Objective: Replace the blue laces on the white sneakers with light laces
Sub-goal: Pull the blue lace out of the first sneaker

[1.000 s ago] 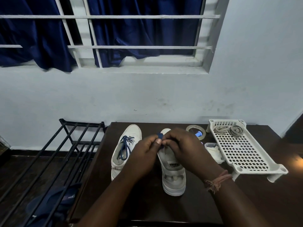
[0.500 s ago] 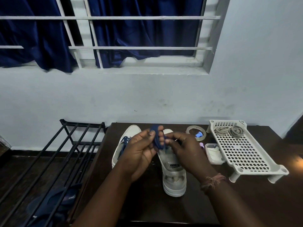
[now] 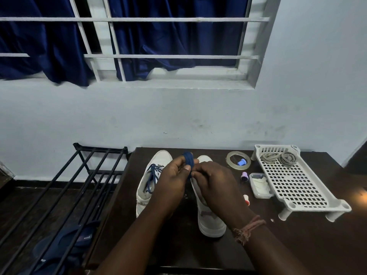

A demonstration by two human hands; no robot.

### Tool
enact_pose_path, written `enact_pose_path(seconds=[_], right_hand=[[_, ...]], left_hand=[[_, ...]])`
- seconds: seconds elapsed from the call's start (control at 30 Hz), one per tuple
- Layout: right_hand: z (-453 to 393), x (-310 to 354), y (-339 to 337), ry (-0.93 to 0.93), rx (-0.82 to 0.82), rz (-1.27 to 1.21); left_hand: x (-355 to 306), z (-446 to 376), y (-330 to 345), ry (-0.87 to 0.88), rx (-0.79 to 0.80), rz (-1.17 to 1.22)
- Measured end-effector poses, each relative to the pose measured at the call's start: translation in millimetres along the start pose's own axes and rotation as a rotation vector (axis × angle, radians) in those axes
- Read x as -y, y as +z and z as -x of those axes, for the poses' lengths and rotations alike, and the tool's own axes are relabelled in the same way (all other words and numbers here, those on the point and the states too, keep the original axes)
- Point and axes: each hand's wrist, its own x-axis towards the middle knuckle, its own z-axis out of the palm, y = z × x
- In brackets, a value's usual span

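Observation:
Two white sneakers stand on the dark table (image 3: 178, 245). The left sneaker (image 3: 147, 187) still carries a blue lace (image 3: 154, 175) in its eyelets. The right sneaker (image 3: 210, 221) shows no lace, and my hands hide its front half. Above it, my left hand (image 3: 174, 181) and my right hand (image 3: 214, 185) meet and both pinch a bundled blue lace (image 3: 188, 158), which sticks up between my fingertips. Coiled light laces (image 3: 278, 157) lie at the far end of the white perforated tray (image 3: 294, 187) on the right.
A tape roll (image 3: 238, 160) with a blue cap inside lies behind the right sneaker. A purple cap (image 3: 244, 176), a small clear box (image 3: 260, 185) and a small red-tipped item (image 3: 246, 200) sit beside the tray. A black metal rack (image 3: 75, 185) stands left of the table.
Both hands have lifted off the right sneaker with the blue lace, which is now gathered into a thicker bundle between my fingers.

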Motion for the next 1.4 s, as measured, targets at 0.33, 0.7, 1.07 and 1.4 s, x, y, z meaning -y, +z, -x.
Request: enact_pose_path(seconds=[0.33, 0.7, 1.07, 1.4], right_hand=[[3, 16, 15, 0.467, -0.255, -0.442], [7, 14, 22, 0.427, -0.286, -0.347], [7, 19, 31, 0.595, -0.289, -0.541], [4, 22, 23, 0.700, -0.303, -0.712]], left_hand=[[5, 2, 10, -0.083, -0.084, 0.468], [1, 13, 21, -0.084, -0.145, 0.421], [7, 20, 28, -0.065, -0.130, 0.101], [3, 24, 30, 0.021, -0.141, -0.053]])
